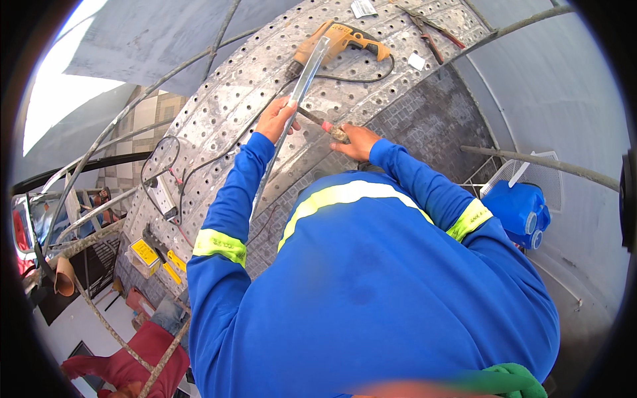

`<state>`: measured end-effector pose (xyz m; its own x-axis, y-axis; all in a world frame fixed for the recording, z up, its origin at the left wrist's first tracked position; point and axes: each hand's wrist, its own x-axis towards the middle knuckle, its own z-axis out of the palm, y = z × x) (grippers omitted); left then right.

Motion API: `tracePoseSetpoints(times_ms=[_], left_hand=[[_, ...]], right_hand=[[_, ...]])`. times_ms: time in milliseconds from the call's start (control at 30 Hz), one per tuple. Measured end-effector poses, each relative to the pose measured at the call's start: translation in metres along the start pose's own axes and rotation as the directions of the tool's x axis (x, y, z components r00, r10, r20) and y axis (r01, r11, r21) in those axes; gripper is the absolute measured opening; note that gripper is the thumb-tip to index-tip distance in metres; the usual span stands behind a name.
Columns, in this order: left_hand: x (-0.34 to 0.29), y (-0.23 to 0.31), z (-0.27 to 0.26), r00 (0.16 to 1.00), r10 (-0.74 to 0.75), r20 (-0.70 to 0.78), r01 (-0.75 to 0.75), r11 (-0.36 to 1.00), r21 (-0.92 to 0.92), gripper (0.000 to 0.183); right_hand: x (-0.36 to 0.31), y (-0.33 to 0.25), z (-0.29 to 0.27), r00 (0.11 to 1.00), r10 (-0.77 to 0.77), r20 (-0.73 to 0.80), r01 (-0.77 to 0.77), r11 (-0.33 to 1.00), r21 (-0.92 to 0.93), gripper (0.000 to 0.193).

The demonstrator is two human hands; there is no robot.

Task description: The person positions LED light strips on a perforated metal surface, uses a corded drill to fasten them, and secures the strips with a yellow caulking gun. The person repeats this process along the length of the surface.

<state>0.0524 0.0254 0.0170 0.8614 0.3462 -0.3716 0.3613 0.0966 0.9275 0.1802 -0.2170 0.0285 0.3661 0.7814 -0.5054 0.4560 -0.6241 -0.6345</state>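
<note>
My left hand (277, 121) is closed around a long, shiny metal strip (308, 74), which slants from the upper middle down past my left forearm. To its right, my right hand (358, 142) grips a hand tool with a dark shaft and a worn, red-banded handle (327, 126). The tool's shaft points at the strip near my left fingers; whether they touch I cannot tell. Just beyond the strip lies a yellow and black power drill (342, 41), its dark cord running across the perforated metal platform (229, 99).
Long-handled pliers (428, 40) and a white paper piece (416, 62) lie at the far right. A power strip (164, 198) and yellow box (144, 255) are at left. Scaffold poles (109, 129) cross the left side. A blue jug (521, 209) stands right; a red-clothed person (149, 355) is below.
</note>
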Motion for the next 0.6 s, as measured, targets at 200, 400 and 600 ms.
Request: tracePoseSetpoints(times_ms=[200, 400, 600], left_hand=[[-0.001, -0.009, 0.007, 0.999, 0.010, -0.036, -0.009, 0.999, 0.033, 0.052], [0.003, -0.001, -0.003, 0.997, -0.075, -0.014, 0.076, 0.997, 0.031, 0.055], [-0.013, 0.012, -0.030, 0.960, -0.183, 0.213, 0.209, 0.972, -0.110, 0.053]], right_hand=[[0.007, 0.011, 0.021, 0.999, 0.019, -0.044, -0.020, 1.000, -0.011, 0.053], [0.012, 0.013, 0.021, 0.997, -0.024, -0.067, 0.023, 1.000, -0.020, 0.054], [-0.031, 0.043, -0.025, 0.993, -0.026, 0.111, -0.025, 0.903, 0.430, 0.050]])
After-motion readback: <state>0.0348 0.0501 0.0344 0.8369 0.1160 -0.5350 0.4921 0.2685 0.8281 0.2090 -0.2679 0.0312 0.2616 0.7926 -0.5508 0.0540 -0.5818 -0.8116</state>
